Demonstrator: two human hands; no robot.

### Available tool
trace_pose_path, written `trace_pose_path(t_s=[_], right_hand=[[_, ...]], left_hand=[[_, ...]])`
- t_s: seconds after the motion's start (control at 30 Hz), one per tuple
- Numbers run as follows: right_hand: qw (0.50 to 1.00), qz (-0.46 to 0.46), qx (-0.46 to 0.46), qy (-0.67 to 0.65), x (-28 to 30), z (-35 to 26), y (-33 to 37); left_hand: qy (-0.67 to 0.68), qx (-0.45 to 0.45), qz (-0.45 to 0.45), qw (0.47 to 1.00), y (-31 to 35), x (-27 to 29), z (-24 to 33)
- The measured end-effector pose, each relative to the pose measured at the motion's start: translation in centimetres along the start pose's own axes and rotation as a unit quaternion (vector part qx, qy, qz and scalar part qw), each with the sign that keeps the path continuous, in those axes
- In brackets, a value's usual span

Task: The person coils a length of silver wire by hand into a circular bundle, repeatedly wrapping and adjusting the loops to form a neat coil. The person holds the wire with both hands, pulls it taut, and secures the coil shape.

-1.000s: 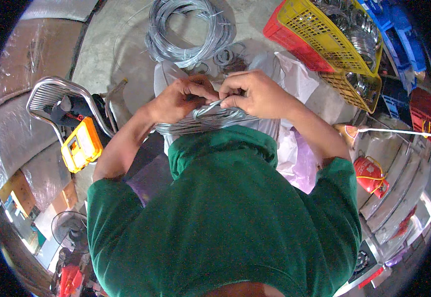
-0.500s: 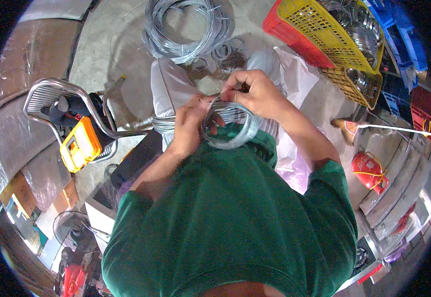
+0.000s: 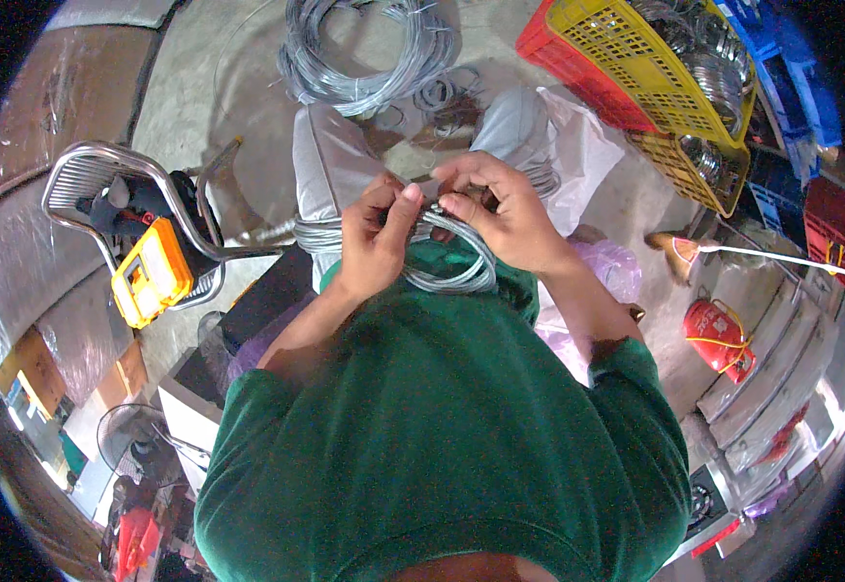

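A small coil of grey metal wire (image 3: 456, 283) sits in front of my green shirt, above my lap. My left hand (image 3: 376, 238) is closed at the coil's left upper side, thumb pressed to the fingers. On the other side my right hand (image 3: 500, 209) pinches the upper part of the coil, its fingers curled. Both hands' fingertips nearly meet at the top, where the wire ends are too small to make out. More looped wire (image 3: 316, 236) lies across my left thigh, and another wire bundle (image 3: 544, 179) rests by my right thigh.
A large wire coil (image 3: 369, 92) lies on the floor ahead, with small wire loops (image 3: 434, 94) beside it. Yellow crates (image 3: 626, 58) of metal coils stand at far right. A metal-framed chair (image 3: 165, 175) bearing a yellow case (image 3: 154, 276) is left; a red extinguisher (image 3: 718, 335) is right.
The small coil has tilted from an upright ring to a flatter lie. My left thumb has come up to the top of the coil, and my right hand has shifted slightly down.
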State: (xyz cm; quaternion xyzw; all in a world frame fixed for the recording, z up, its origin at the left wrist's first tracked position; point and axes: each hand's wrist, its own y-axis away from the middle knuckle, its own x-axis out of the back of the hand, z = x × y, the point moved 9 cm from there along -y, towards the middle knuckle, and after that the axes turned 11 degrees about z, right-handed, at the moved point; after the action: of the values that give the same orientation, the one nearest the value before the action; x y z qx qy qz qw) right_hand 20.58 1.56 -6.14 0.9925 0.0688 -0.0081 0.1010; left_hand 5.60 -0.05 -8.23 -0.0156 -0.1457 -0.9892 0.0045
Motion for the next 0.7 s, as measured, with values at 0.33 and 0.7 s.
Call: trace_pose_path(t_s=[0.33,0.7], right_hand=[[0.887,-0.046,0.345,0.304,-0.2,-2.5,1.5],[0.734,-0.129,0.514,0.424,-2.4,-3.6,3.1]], left_hand=[[-0.012,-0.023,-0.027,0.999,-1.8,-0.6,0.0],[-0.149,-0.153,-0.1,0.972,-0.4,-1.8,0.2]])
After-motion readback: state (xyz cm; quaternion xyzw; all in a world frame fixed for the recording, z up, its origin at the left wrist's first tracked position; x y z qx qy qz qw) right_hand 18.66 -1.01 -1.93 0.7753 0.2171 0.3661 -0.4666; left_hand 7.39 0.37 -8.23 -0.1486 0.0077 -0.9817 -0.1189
